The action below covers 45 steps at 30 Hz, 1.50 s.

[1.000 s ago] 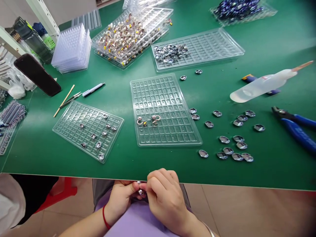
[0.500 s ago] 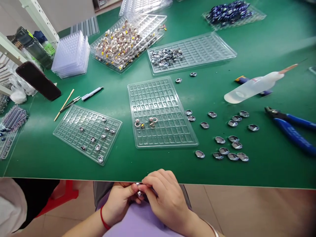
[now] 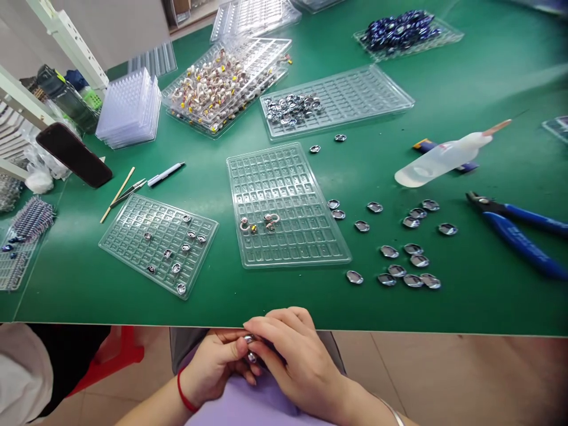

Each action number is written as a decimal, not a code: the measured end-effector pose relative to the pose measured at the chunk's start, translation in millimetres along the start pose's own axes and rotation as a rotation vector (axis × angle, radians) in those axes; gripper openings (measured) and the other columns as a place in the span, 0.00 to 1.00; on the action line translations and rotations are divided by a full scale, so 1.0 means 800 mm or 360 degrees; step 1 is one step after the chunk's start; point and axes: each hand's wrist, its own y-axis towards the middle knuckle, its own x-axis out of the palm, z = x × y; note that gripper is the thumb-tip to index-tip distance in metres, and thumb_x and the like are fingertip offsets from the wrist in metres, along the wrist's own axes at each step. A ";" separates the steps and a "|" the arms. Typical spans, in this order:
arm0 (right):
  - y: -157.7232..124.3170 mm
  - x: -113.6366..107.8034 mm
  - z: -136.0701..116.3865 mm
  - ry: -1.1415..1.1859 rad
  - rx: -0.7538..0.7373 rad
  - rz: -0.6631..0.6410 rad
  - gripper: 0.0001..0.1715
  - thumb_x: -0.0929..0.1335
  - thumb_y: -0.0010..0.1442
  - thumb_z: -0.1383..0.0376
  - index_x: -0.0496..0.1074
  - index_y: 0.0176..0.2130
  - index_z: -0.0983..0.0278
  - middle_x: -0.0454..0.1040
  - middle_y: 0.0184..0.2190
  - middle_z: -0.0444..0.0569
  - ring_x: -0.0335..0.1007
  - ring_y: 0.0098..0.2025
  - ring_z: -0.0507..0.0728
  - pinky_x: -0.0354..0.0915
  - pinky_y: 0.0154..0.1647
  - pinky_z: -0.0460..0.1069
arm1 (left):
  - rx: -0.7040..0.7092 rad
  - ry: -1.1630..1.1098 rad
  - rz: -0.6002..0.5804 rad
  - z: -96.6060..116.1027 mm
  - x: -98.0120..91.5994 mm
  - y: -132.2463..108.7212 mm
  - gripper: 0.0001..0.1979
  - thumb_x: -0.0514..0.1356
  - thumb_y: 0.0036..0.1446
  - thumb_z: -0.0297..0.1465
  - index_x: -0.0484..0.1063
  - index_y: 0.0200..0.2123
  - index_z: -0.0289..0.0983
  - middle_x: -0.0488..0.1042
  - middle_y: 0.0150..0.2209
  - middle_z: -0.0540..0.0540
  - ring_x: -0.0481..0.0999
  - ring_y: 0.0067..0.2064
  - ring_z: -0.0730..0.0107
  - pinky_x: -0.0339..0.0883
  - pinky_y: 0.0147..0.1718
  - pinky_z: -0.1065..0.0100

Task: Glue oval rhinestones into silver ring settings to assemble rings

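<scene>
Just below the table's front edge, my two hands meet over my lap. Thumb and fingers of my left hand pinch a small shiny metal piece, which shows partly between the thumbs. My right hand closes on the same piece from the other side, its fingers curled over it and hiding much of it. On the table, several loose silver oval pieces lie to the right. A clear compartment tray in front of me holds a few small wired parts.
Left lies a smaller tray with several silver pieces, near tweezers, a stick and a pen. Right are a squeeze bottle and blue-handled pliers. Filled trays stand behind. A person's sleeve is at left.
My right hand has shifted slightly left over the metal piece, and the fingers of both hands have moved a little. The head view has shifted slightly; the table items look unmoved.
</scene>
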 end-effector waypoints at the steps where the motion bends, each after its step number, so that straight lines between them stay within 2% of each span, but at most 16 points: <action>1: 0.000 -0.001 0.000 0.0017 -0.0008 -0.0012 0.11 0.62 0.65 0.75 0.69 0.45 0.65 0.76 0.33 0.45 0.66 0.35 0.53 0.54 0.40 0.52 | -0.0002 0.0018 -0.0019 0.001 0.000 -0.001 0.25 0.75 0.37 0.47 0.81 0.28 0.30 0.74 0.23 0.46 0.73 0.23 0.73 0.69 0.20 0.75; 5: 0.000 -0.005 0.001 0.0096 -0.0041 -0.0047 0.12 0.62 0.64 0.75 0.67 0.46 0.66 0.73 0.29 0.46 0.64 0.33 0.53 0.57 0.39 0.51 | 0.0020 0.0086 -0.0081 0.002 0.002 -0.003 0.24 0.73 0.40 0.48 0.82 0.29 0.30 0.73 0.22 0.46 0.73 0.24 0.73 0.70 0.21 0.75; 11: -0.001 -0.007 0.003 0.0238 -0.0041 -0.0100 0.14 0.61 0.62 0.76 0.65 0.46 0.64 0.68 0.29 0.47 0.63 0.34 0.54 0.65 0.34 0.47 | 0.0060 0.0160 -0.0151 0.002 0.002 -0.002 0.24 0.72 0.43 0.49 0.82 0.28 0.31 0.74 0.23 0.46 0.72 0.25 0.74 0.69 0.23 0.75; 17: -0.004 -0.008 0.004 0.0269 -0.0071 -0.0111 0.14 0.60 0.64 0.74 0.65 0.47 0.63 0.68 0.29 0.47 0.63 0.33 0.54 0.67 0.32 0.47 | 0.0041 0.0187 -0.0178 0.003 0.002 -0.003 0.25 0.72 0.42 0.49 0.82 0.28 0.30 0.74 0.23 0.45 0.72 0.25 0.73 0.68 0.23 0.74; 22: -0.004 -0.009 0.006 0.0130 -0.0081 -0.0079 0.11 0.61 0.64 0.74 0.66 0.44 0.63 0.71 0.27 0.45 0.65 0.32 0.53 0.64 0.35 0.48 | 0.0005 0.0156 -0.0157 0.004 0.002 0.000 0.25 0.72 0.42 0.49 0.81 0.30 0.30 0.74 0.23 0.45 0.73 0.25 0.73 0.68 0.23 0.74; 25: -0.007 -0.010 0.007 -0.0063 -0.0064 -0.0008 0.08 0.63 0.64 0.73 0.68 0.42 0.62 0.75 0.31 0.45 0.66 0.33 0.53 0.59 0.40 0.51 | -0.0010 0.0118 -0.0123 0.001 0.003 0.004 0.25 0.72 0.41 0.49 0.80 0.29 0.30 0.74 0.23 0.46 0.73 0.24 0.73 0.68 0.22 0.74; 29: -0.012 -0.009 0.006 -0.0280 0.0040 0.0103 0.05 0.65 0.64 0.72 0.68 0.40 0.62 0.74 0.32 0.47 0.66 0.35 0.55 0.55 0.43 0.53 | 0.0012 0.0070 -0.0054 -0.004 0.005 0.010 0.26 0.72 0.40 0.49 0.79 0.28 0.30 0.74 0.23 0.46 0.72 0.23 0.73 0.67 0.20 0.74; 37: -0.010 0.000 0.001 -0.0350 0.0183 0.0189 0.07 0.65 0.62 0.72 0.63 0.33 0.62 0.70 0.28 0.45 0.62 0.32 0.55 0.53 0.39 0.53 | 0.0025 0.0018 0.0051 -0.004 0.007 0.014 0.24 0.74 0.38 0.47 0.79 0.27 0.30 0.73 0.23 0.46 0.72 0.23 0.71 0.66 0.18 0.73; 45: -0.001 0.006 -0.007 -0.0360 0.0254 0.0227 0.11 0.63 0.58 0.76 0.58 0.30 0.62 0.65 0.24 0.42 0.57 0.29 0.53 0.49 0.36 0.52 | 0.0094 -0.0097 0.0119 -0.014 0.009 0.025 0.25 0.76 0.32 0.47 0.79 0.24 0.31 0.74 0.19 0.49 0.69 0.20 0.76 0.63 0.20 0.73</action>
